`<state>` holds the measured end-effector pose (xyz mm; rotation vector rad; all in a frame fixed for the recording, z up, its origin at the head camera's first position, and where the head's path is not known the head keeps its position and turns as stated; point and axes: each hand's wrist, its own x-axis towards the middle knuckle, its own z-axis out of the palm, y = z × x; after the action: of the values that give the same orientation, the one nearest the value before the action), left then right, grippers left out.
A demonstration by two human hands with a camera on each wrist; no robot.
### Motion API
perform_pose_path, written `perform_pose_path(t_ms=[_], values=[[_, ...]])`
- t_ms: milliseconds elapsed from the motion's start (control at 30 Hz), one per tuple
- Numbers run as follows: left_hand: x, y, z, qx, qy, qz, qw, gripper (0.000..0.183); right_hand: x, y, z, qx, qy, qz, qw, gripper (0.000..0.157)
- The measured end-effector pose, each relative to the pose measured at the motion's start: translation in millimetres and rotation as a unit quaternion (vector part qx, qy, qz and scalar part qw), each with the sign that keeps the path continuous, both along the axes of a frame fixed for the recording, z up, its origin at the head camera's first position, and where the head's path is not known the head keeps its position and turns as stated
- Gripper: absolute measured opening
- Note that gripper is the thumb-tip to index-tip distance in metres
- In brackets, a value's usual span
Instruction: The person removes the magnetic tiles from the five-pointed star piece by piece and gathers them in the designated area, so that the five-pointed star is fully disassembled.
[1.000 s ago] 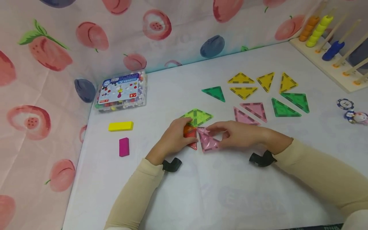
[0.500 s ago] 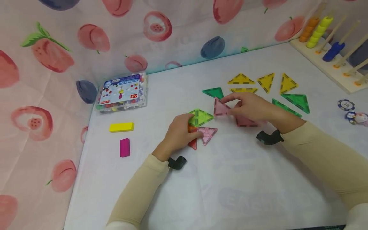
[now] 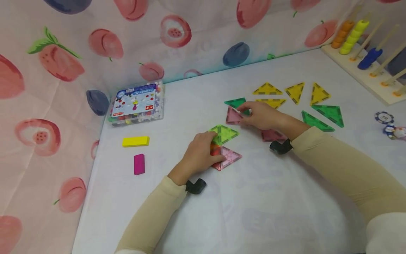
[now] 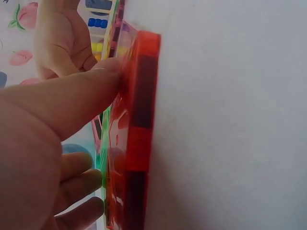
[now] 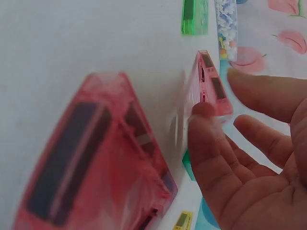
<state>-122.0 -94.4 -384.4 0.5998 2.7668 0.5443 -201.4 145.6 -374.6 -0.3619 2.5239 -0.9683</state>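
Note:
My left hand (image 3: 197, 151) rests on a cluster of triangular magnetic tiles. Its thumb presses near the seam of a red tile (image 4: 139, 148) and a pink tile (image 3: 233, 156); its other fingers lie along the light green tiles (image 3: 227, 134). An orange piece is partly hidden under that hand. My right hand (image 3: 263, 115) is at another pink tile (image 3: 232, 116), beside a dark green triangle (image 3: 235, 102). In the right wrist view its thumb stands apart from this pink tile (image 5: 218, 93), with fingers spread near it. One more pink tile (image 3: 270, 135) lies below the right wrist.
Yellow triangles (image 3: 295, 92) and dark green triangles (image 3: 330, 114) lie at the back right. A peg board (image 3: 364, 76) with beads, a poker chip (image 3: 384, 118) and a figurine are far right. A bead box (image 3: 136, 102), yellow block (image 3: 135, 141) and magenta block (image 3: 139, 164) sit left.
My right hand carried a pink tile from the cluster to beside the dark green triangle and loosened its fingers. The pink tile at the cluster turned flush against the red one.

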Motion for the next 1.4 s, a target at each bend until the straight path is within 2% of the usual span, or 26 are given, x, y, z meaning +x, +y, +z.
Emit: perform_pose_path(t_ms=[133, 300, 433, 600, 700, 867, 1067, 1233, 1400], values=[[3.1, -0.7, 0.1, 0.003, 0.001, -0.008, 1.0000, 0.077, 1.1, -1.4, 0.9, 0.002, -0.001, -0.002, 1.000, 0.049], [5.2, -1.3, 0.5, 0.014, 0.000, -0.011, 0.9998, 0.076, -1.0, -5.2, -0.9, 0.006, 0.028, 0.032, 0.999, 0.045], [11.3, -0.1, -0.2, 0.024, -0.012, -0.017, 0.9995, 0.075, 0.0, -6.0, -1.8, 0.014, 0.036, 0.031, 0.999, 0.044], [22.3, 1.7, 1.5, 0.033, -0.025, -0.035, 0.9986, 0.076, 16.9, 4.9, 3.4, 0.009, 0.041, 0.009, 0.999, 0.043], [24.6, 0.4, 1.6, 0.046, -0.041, -0.055, 0.9966, 0.077, 32.3, 9.7, 6.8, 0.014, 0.049, 0.017, 0.999, 0.042], [18.7, -6.2, -1.2, 0.087, -0.063, -0.087, 0.9904, 0.074, 54.2, 5.7, 7.3, 0.038, 0.059, 0.066, 0.995, 0.043], [7.9, -12.2, -2.3, 0.103, -0.056, -0.066, 0.9909, 0.071, 62.7, -5.0, -2.4, 0.061, 0.065, 0.106, 0.990, 0.043], [2.1, -10.4, -2.3, 0.086, -0.064, -0.064, 0.9922, 0.072, 67.8, -10.6, -5.1, 0.058, 0.056, 0.095, 0.992, 0.046], [1.1, -9.1, -2.3, 0.073, -0.062, -0.059, 0.9937, 0.073, 72.6, -13.4, -1.6, 0.014, 0.041, 0.082, 0.996, 0.048]])
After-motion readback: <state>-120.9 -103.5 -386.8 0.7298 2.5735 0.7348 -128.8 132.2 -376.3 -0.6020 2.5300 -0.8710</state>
